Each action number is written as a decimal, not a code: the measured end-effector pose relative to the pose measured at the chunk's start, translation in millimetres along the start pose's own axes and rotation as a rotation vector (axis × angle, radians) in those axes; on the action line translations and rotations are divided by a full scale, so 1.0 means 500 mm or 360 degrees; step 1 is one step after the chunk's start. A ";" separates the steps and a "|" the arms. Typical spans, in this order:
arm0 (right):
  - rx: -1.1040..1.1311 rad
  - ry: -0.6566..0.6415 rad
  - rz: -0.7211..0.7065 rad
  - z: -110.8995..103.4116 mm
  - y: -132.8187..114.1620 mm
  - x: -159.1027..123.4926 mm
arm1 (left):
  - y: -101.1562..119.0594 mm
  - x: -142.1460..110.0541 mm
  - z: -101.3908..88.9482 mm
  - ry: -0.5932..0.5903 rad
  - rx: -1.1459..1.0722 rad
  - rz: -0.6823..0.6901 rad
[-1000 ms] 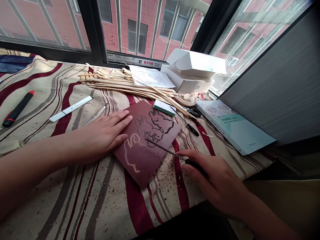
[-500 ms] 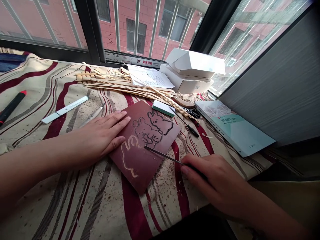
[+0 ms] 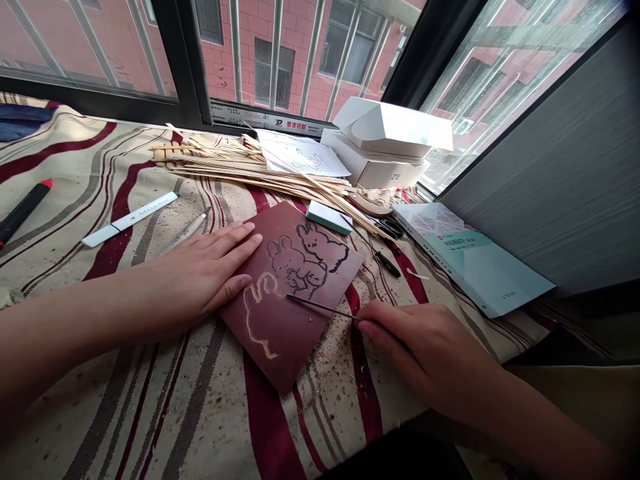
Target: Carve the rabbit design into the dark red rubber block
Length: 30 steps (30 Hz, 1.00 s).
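Observation:
My left hand (image 3: 207,267) lies flat with fingers outstretched on the left edge of a reddish-brown board (image 3: 293,340). Two rabbit figures in dark lines mark the board's upper right. Pale grooves (image 3: 247,317) run along its lower left, the bare material showing in them. Between thumb and fingers, my right hand (image 3: 420,347) grips a thin metal carving tool (image 3: 325,308). Its tip meets or hovers just over the board, right of the pale grooves; I cannot tell which. The tool's handle is hidden in my palm.
Crumbs dot the striped cloth (image 3: 200,413). Around the board lie an eraser-like block (image 3: 329,217), a black-handled tool (image 3: 387,264), a white marker (image 3: 130,219), a pen (image 3: 187,230) and a black-and-red marker (image 3: 23,213). Wooden strips (image 3: 225,167), a white box (image 3: 390,150) and a book (image 3: 475,260) stand behind.
My right hand and the carving tool have shifted slightly left, with the tool held a little flatter. My left hand stays in place on the board.

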State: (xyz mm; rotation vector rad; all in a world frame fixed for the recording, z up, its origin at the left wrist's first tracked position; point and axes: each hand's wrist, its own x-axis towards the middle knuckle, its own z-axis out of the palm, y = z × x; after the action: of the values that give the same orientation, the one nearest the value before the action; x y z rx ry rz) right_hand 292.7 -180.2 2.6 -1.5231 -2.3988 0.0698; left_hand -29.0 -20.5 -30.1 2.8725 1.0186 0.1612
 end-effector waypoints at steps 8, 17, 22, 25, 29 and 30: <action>-0.0232 -0.0022 -0.0186 -0.015 -0.004 0.021 | -0.014 -0.008 0.019 0.0145 0.0069 0.0089; -0.0388 0.0018 -0.0308 -0.018 0.000 0.028 | 0.002 0.002 -0.001 0.0012 0.0005 -0.0006; -0.0434 -0.0065 -0.0388 -0.037 -0.013 0.042 | 0.007 0.003 -0.007 -0.0080 -0.0017 -0.0056; -0.0442 -0.0092 -0.0362 -0.034 -0.009 0.043 | 0.004 0.000 0.000 -0.0009 0.0006 -0.0030; -0.0436 -0.0111 -0.0333 -0.024 0.003 0.035 | -0.003 -0.003 0.010 0.0058 0.0010 0.0030; -0.0446 -0.0123 -0.0327 -0.023 0.005 0.033 | -0.004 -0.002 0.011 0.0063 0.0006 0.0029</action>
State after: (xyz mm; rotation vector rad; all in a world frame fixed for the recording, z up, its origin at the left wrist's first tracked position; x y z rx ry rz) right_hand 291.4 -165.8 16.9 -1.3950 -2.7049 -0.2672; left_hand -30.4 -20.1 -35.8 2.8937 1.0001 0.2187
